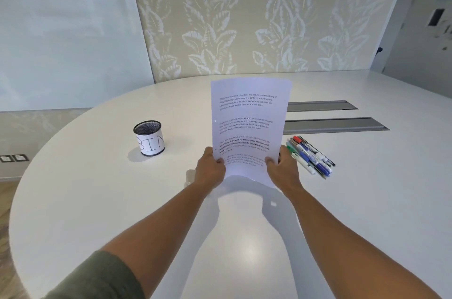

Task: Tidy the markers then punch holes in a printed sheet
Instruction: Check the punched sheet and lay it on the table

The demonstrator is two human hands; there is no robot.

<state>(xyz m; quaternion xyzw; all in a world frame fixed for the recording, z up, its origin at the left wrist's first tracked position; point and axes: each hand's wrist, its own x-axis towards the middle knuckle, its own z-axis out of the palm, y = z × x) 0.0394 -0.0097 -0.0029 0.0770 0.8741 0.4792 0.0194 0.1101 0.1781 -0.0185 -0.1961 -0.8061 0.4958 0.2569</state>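
Note:
I hold a printed sheet [247, 125] upright above the white table [97, 201], with text paragraphs facing me and two small holes along its left edge. My left hand [210, 169] grips its bottom left corner and my right hand [281, 166] grips its bottom right. Several markers [310, 154], red, green, blue and black, lie side by side in a bundle on the table just right of my right hand. No hole punch shows clearly; something small sits partly hidden behind my left hand.
A black mesh cup [149, 138] with a white label reading "BIN" stands to the left. Two grey cable-slot covers [335, 125] are set into the tabletop behind the sheet. A leaf-patterned wall runs behind the table.

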